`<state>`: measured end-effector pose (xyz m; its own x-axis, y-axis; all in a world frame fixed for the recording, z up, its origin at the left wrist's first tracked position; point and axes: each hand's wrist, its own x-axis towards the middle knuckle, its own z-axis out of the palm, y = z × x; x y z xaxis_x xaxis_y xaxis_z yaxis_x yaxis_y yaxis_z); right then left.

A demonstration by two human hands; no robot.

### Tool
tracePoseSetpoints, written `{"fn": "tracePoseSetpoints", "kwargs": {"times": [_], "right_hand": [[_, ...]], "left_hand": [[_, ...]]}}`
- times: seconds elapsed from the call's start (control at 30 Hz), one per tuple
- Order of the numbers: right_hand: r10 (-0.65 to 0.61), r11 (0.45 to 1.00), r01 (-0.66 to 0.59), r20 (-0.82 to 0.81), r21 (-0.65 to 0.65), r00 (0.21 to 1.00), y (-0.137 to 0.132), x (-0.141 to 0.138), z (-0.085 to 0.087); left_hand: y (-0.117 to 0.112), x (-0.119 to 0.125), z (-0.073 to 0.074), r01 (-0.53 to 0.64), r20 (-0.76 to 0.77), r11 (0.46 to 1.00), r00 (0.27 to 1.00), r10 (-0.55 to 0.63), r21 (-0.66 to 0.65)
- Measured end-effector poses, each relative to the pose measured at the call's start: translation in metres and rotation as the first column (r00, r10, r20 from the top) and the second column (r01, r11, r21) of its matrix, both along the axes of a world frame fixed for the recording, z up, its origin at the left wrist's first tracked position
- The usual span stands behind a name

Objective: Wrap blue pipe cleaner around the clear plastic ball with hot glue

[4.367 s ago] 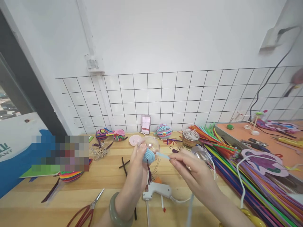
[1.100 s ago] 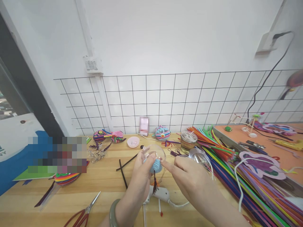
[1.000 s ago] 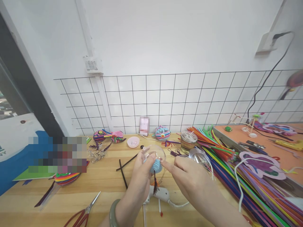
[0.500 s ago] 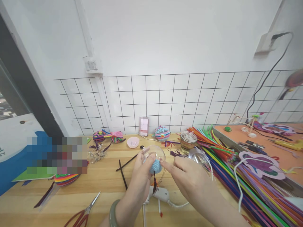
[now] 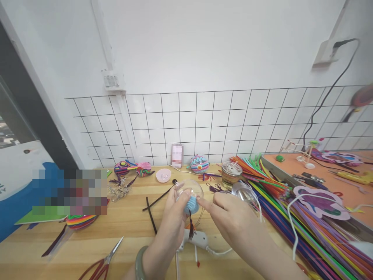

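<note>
My left hand (image 5: 176,208) is closed around a clear plastic ball (image 5: 189,187), its thumb pressing on the front. Light blue pipe cleaner (image 5: 191,205) covers the ball's lower part in rows. A dark tassel (image 5: 191,230) hangs from the bottom. With the index finger stretched to the right edge of the blue rows, my right hand (image 5: 230,214) touches the ball; its other fingers are curled, and whether they pinch anything is hidden. Under the ball lies a white glue gun (image 5: 196,238) with its cord running right.
Red-handled scissors (image 5: 106,260) lie front left. Behind are a pink bowl (image 5: 163,175), a phone (image 5: 177,155), a finished striped ball (image 5: 199,164) and a lidded glass jar (image 5: 231,174). Bundled pipe cleaners (image 5: 279,210) line the right. Black pipe cleaners (image 5: 150,215) lie left of the hands.
Almost nothing differs. My hands and the ball keep the same place; the camera view has shifted very slightly.
</note>
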<state>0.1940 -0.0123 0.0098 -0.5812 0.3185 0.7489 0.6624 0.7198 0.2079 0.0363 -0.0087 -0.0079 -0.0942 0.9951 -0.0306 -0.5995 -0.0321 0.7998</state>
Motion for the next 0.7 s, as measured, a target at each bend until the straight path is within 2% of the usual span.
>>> {"fn": "tracePoseSetpoints", "kwargs": {"times": [0.7], "right_hand": [[-0.008,0.999,0.008,-0.002,-0.036,1.0,-0.0016,-0.0014,0.0039]], "left_hand": [[-0.0003,0.0025,0.003,0.016,0.033,1.0,0.999,-0.017,0.016]]}}
